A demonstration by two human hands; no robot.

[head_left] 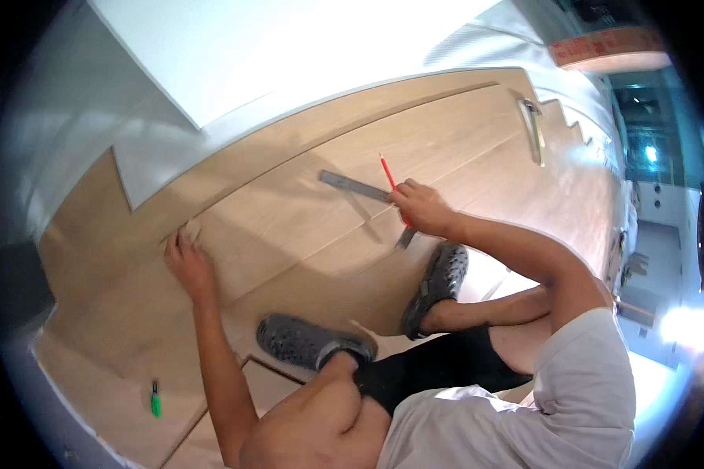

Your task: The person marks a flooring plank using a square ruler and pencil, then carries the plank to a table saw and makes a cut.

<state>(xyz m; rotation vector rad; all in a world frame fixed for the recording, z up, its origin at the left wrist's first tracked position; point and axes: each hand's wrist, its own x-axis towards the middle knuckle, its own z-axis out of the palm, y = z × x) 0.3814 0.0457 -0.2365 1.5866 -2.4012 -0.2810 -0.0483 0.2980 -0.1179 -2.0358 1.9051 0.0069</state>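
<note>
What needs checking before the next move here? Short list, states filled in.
1. Red pencil in hand: ok, held in the right hand, pointed end clear of the fingers.
2. Metal square flat on the wood floorboards: not ok, it is in the right hand too and looks raised, its shadow falling apart from the blade.
3. Left hand down at the floorboards: ok, fingertips there.
4. Left hand free of small pieces: cannot tell, fingertips blurred.
5. Green-and-black tool clear of the grey clogs: ok, it lies apart, left of both.
</note>
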